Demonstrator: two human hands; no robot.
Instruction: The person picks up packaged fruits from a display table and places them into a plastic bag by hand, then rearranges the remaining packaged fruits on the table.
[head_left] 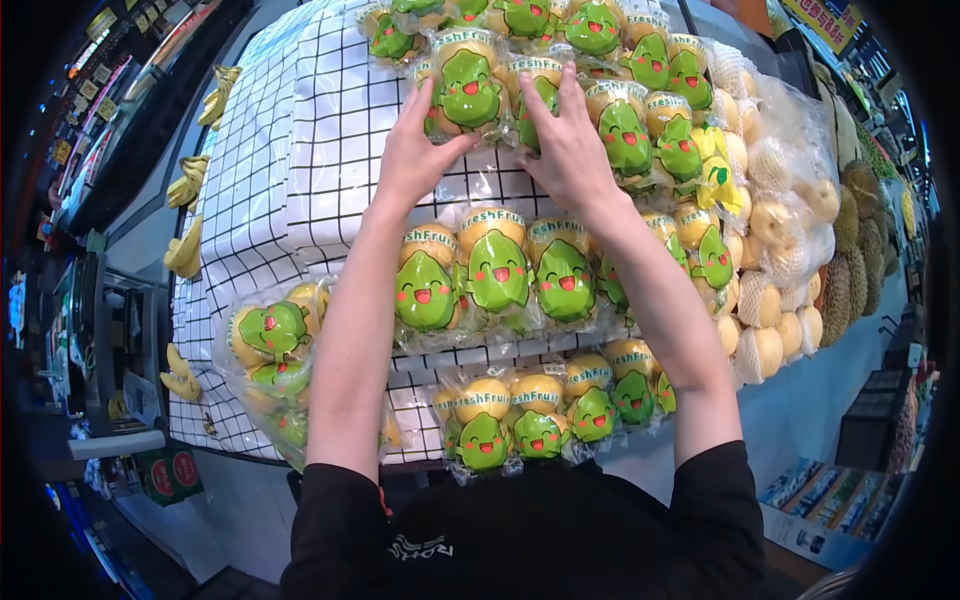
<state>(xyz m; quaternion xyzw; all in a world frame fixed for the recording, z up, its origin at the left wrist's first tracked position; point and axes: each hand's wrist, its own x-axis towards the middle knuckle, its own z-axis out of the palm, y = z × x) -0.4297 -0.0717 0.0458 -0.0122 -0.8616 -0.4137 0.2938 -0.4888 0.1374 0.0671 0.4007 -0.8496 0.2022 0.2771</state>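
At the back of the display, my left hand [425, 150] cups the lower left side of a clear bag of yellow fruit [468, 88], thumb along its bottom edge. The bag bears a green smiling cartoon print and "FreshFruit" lettering. Just right of it, my right hand [575, 150] grips a second such bag [530, 105], its fingers reaching over the front and its thumb low on the near side. Parts of both bags are hidden by my fingers. Below my hands lies a row of matching bags [495, 262].
A nearer row of bags [537, 415] lines the front edge of the checked cloth [345, 160]. More bags [270, 340] lie at left. Loose fruit in foam nets [760, 345] fills the right side, beside durians [850, 250]. Bananas [185, 250] hang along the left edge.
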